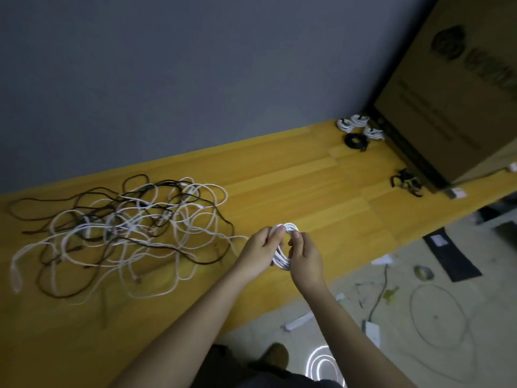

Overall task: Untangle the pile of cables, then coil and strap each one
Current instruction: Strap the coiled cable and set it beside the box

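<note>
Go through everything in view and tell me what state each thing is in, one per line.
White cable coil: wound, held in both hands, not strapped.
Left hand: grips the coil.
Right hand: pinches the coil.
Cable pile: tangled, on the table.
Finished coils: coiled, by the cardboard box.

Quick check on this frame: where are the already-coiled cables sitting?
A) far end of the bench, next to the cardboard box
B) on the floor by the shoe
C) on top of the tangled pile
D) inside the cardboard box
A: three white coils and a black coil lie on the wooden bench beside the cardboard box, apart from the tangled pile; both hands hold another white coil.
</note>
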